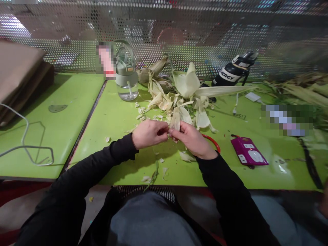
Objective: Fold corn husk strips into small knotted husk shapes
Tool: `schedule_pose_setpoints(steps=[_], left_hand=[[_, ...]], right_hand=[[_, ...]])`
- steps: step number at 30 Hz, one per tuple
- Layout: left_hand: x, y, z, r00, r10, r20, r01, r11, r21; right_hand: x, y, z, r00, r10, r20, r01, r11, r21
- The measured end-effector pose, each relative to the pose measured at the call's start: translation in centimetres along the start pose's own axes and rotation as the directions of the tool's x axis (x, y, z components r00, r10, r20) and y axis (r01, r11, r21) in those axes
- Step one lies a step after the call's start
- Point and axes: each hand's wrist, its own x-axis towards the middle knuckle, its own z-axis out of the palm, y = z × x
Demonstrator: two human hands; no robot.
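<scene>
My left hand (149,133) and my right hand (192,138) meet over the green table (115,116), fingers pinched together on a pale strip of corn husk (175,121). Both hands are closed around it. Just beyond them lies a pile of corn husks (187,89), with small husk scraps (186,156) scattered under my wrists. A red ring-shaped thing (214,141) shows partly behind my right wrist.
A clear water bottle with a grey-green lid (126,73) stands at the back left. A magenta power strip (248,154) lies to the right, a black tool (234,71) behind it. A white cable (28,147) loops on the left table. Perforated metal screen (164,34) closes the back.
</scene>
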Motion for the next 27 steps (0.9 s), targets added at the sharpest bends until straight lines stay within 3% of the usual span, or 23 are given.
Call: schedule_pose_setpoints(steps=[5,9,13,17,19,23,27], left_hand=[[-0.1,-0.1,0.1,1.0,-0.014,-0.028,0.013,1.0,-0.029],[0.1,-0.4,-0.2,0.994,-0.105,0.006,0.103,0.968,-0.229],[0.3,-0.7,-0.4,0.976,-0.195,0.094,0.216,0.887,-0.408],[0.5,-0.8,-0.3,0.965,-0.261,-0.04,0.201,0.824,-0.53],[0.7,-0.7,-0.4,0.958,-0.287,-0.025,0.2,0.725,-0.659],[0.8,-0.3,-0.9,0.919,-0.374,0.126,0.301,0.456,-0.837],[0.9,0.1,-1.4,0.855,-0.506,0.115,0.303,0.306,-0.903]], right_hand=[[-0.1,-0.4,-0.2,1.0,0.015,0.006,-0.015,0.999,0.036],[-0.2,-1.2,-0.1,1.0,0.025,-0.014,-0.024,0.996,0.088],[-0.3,-1.2,-0.1,0.999,-0.006,-0.048,0.007,1.0,0.012],[-0.2,-0.7,-0.2,0.999,-0.01,-0.037,0.007,0.998,-0.062],[-0.2,-0.7,-0.2,1.0,0.017,-0.01,-0.018,0.996,-0.087],[-0.4,-1.1,-0.3,0.999,0.008,0.054,-0.002,0.994,-0.108],[-0.5,-1.5,-0.3,0.989,-0.022,0.144,0.037,0.994,-0.104]])
